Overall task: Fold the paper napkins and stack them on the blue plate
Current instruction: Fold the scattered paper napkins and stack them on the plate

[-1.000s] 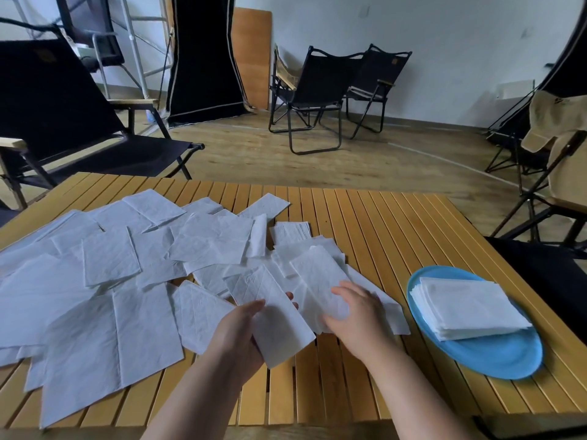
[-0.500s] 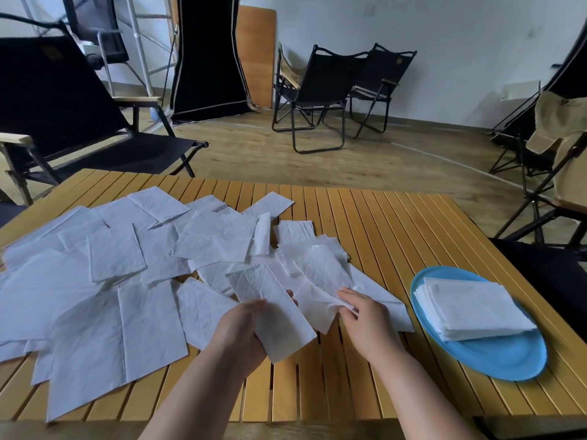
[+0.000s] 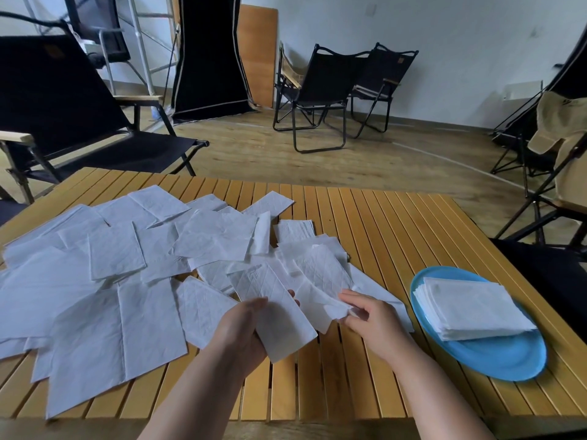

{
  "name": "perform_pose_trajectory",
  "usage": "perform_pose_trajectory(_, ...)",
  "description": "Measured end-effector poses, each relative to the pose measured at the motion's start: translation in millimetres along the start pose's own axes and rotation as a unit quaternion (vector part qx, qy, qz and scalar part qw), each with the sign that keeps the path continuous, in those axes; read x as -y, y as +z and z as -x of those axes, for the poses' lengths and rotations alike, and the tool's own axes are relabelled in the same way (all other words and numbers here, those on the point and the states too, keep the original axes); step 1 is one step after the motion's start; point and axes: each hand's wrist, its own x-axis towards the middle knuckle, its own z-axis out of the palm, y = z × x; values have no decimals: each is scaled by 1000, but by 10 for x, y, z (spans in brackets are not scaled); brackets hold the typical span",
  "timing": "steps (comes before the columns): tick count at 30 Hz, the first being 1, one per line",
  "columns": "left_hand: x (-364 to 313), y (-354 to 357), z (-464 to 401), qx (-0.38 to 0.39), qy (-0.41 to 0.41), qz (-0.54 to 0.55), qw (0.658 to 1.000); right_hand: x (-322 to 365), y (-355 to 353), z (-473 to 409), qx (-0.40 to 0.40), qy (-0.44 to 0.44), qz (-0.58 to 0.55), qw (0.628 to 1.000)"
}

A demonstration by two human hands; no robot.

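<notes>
Pulled free since a second earlier, a limp, tear-prone napkin point(image 3: 320, 290) drooped from the right hand point(image 3: 368, 319) pinching its near corner, beside the left hand point(image 3: 244, 331) gripping another's edge.

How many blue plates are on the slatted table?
1: the blue plate sits at the table's right side, carrying a stack of folded napkins. None appears hidden.

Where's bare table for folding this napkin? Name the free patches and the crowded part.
Bare slats run between the loose napkins and the blue plate, from the near edge to the far edge of the table. Another strip lies near the right hand. The table's left half is crowded with overlapping sheets.
</notes>
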Motion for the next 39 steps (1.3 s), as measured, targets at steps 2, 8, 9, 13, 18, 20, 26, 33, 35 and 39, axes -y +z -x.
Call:
perform_pose_trajectory(2,4,3,-11,1,-3,1,1000,-4,10,-4,2,2,-9,1000)
perform_pose_trajectory(8,24,-20,-40,10,-16,0,1000,40,4,4,2,-1,25,1000)
perform_pose_trajectory(9,25,-30,-46,12,-18,0,1000,50,5,9,0,-2,26,1000)
perform_pose_trajectory(13,30,-50,-64,13,-22,3,1000,54,59,-3,-26,-11,50,998)
perform_pose_trajectory(18,37,-43,-64,15,-19,6,1000,56,143,-34,-44,-29,100,994)
perform_pose_trajectory(20,46,-56,-79,10,-19,3,1000,59,160,-38,-46,-31,108,993)
perform_pose_trajectory(26,54,-68,-116,-11,-26,-12,1000,4,179,-52,-80,-35,73,994)
perform_pose_trajectory(33,39,-15,-74,-12,-41,-9,999,389,241,77,-251,-187,33,949)
perform_pose_trajectory(35,45,6,-81,-12,-54,16,998,540,328,167,-248,-198,-2,948)
perform_pose_trajectory(39,49,40,-71,-11,-72,57,996,625,508,277,-170,-299,44,938)
